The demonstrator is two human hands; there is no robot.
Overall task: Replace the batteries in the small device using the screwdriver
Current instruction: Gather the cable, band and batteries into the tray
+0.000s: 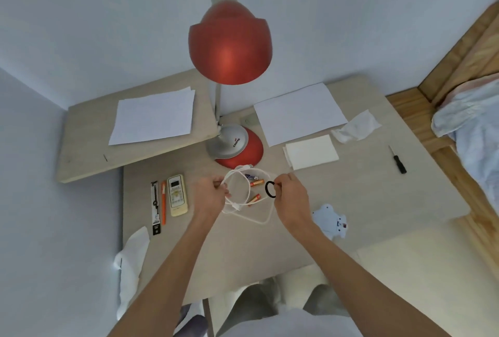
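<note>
My left hand point(209, 195) grips a coiled white cable point(247, 197) just above the table's middle. My right hand point(290, 196) pinches a black elastic ring point(270, 189) beside the coil. Under the coil lie three small batteries: a dark blue one point(251, 176) and two orange ones point(256, 182) point(254, 199). A cream remote control point(176, 195) lies left of my left hand. The black screwdriver point(397, 159) rests far right on the table, well away from both hands. A small white and blue device point(330, 220) lies right of my right wrist.
A red desk lamp point(229, 47) stands behind the hands on its base point(237, 147). Paper sheets point(154, 116) point(298, 112), a folded napkin point(312, 151) and a crumpled tissue point(356, 127) lie at the back. An orange pen point(163, 201) and black strip point(155, 207) lie left.
</note>
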